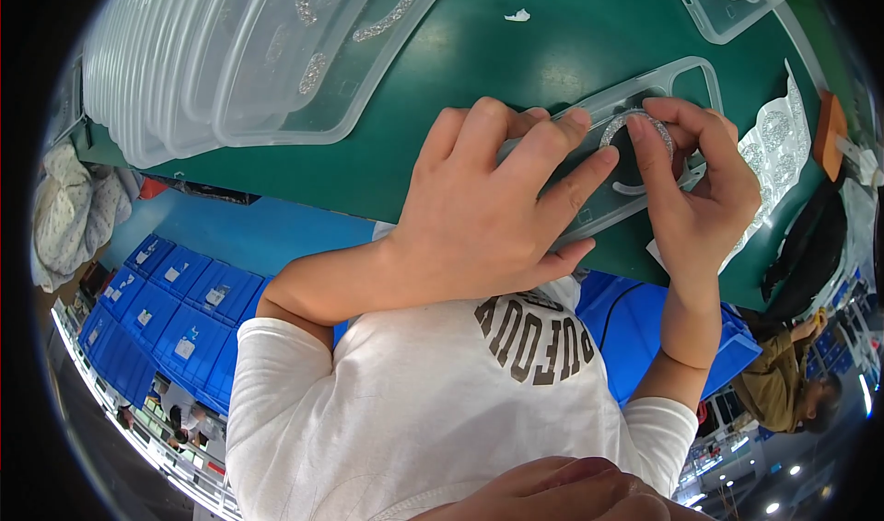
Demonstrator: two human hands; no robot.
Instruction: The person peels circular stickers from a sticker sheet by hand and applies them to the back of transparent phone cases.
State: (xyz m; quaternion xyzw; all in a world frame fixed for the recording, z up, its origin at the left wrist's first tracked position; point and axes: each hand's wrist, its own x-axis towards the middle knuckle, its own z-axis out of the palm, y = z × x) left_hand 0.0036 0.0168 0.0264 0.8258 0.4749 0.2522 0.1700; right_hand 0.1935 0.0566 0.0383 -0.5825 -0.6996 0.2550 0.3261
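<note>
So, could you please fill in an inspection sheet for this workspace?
Surface: green table.
Job's things: clear phone case lying flat; glittery ring on it.
Clutter: stack of clear cases; sheet of glittery rings; white scrap.
Hands: left hand presses the case down; right hand fingertips on the ring.
Cables: one black cable below the table edge.
Surroundings: blue bins; another person nearby.

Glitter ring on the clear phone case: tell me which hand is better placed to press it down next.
Right, probably. The right hand already has its fingertips on the glitter ring. The left hand lies flat across the phone case, steadying it on the green table.
</note>
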